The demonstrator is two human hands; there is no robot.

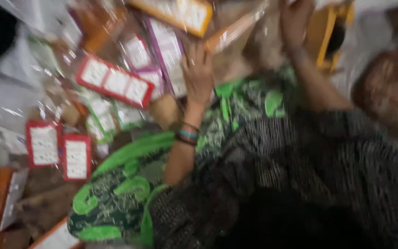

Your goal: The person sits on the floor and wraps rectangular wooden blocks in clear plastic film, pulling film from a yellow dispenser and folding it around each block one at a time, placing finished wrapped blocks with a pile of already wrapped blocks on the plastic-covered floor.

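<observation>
Frame badly motion-blurred; detail limited.

- Purple-edged packet (169, 55): flat, clear-wrapped, white label panels, lies slanted in upper middle of a loose pile. Left hand (198, 74) rests palm-down at its lower right edge, fingers pointing up the pile. Whether fingers press flat or pinch the wrap: cannot tell.
- Bracelets (187, 134) on left wrist, teal and dark bands.
- Right hand (296, 20) well apart from left, up at top of view, against clear wrap near an orange strip (236, 30). Clamped or loose: cannot tell, too smeared.
- Around: red-edged packet (116, 82) just left of the purple one; orange-edged packet (180, 11) above; green-edged packets (104, 115) below left; two red cards (44, 144) further left. Yellow frame (326, 32) beside right hand.
- Green-and-black patterned garment (236, 138) fills lower half.

Judgement on handling: wrap looks slick and the packets overlap, so pinch at the stiff coloured edge, not the film. Lift the packet straight off, otherwise neighbours probably slide. Better w/ other hand steadying the pile close by, not far off.
</observation>
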